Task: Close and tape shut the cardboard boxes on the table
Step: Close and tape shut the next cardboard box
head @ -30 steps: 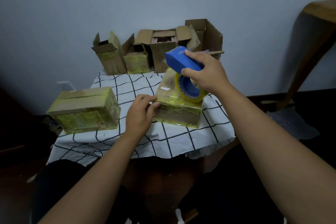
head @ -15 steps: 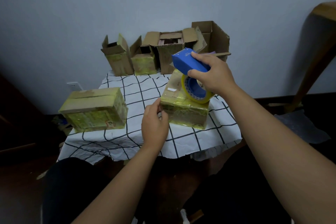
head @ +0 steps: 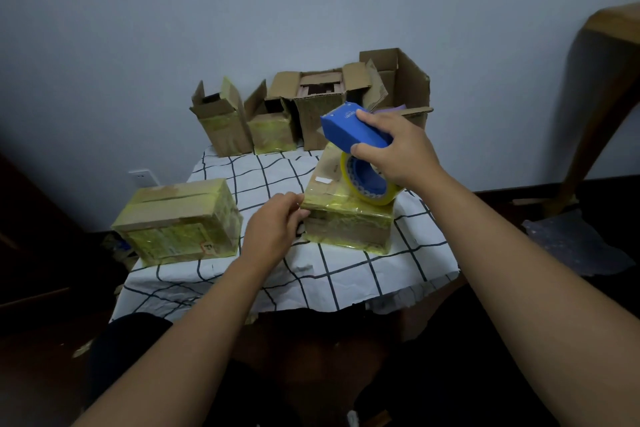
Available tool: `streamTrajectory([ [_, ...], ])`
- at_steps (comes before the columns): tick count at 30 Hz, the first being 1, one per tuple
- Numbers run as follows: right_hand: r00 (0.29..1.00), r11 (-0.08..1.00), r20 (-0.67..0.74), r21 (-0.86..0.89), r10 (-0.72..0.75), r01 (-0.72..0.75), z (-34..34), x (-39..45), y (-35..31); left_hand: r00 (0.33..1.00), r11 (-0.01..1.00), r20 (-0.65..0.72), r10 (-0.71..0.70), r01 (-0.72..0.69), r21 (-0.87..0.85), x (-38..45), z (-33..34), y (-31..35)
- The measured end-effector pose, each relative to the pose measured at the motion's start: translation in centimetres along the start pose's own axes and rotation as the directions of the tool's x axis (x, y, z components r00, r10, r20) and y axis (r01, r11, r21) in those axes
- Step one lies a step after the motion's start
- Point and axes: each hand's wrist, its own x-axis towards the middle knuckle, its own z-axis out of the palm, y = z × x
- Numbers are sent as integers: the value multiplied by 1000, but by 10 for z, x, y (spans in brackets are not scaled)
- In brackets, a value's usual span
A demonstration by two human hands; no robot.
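A closed cardboard box [head: 346, 222] wrapped in yellow tape stands on the checked tablecloth [head: 311, 274]. My right hand [head: 398, 152] grips a blue tape dispenser [head: 353, 130] whose yellow tape roll [head: 370, 184] rests on the box's top right. My left hand [head: 273, 229] touches the box's near left corner with curled fingers. A second taped, closed box [head: 180, 222] sits at the left of the table. Several open boxes [head: 311, 107] stand in a row at the back against the wall.
The small table's cloth hangs over the front edge. A wooden furniture leg [head: 602, 107] rises at the right. Grey crumpled material [head: 575, 246] lies on the dark floor at the right. A wall outlet [head: 142, 177] is behind the left box.
My left hand shifted along the box's left edge, staying at the near corner. The right hand with the dispenser stayed on the box top. The camera view drifted slightly.
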Motion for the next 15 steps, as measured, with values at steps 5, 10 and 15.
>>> streamTrajectory([
  [5, 1000, 1000, 6, -17, -16, 16, 0, 1, 1, 997, 994, 26, 76, -78, 82, 6, -2, 0],
  [10, 1000, 999, 9, -29, -20, 21, 0, 2, 3, 998, 999, 61, -27, 25, 28, 7, -4, 11],
  [15, 1000, 999, 12, -23, -24, 24, 1, 2, 3, 990, 993, 85, -116, 114, 33, 8, -6, 20],
])
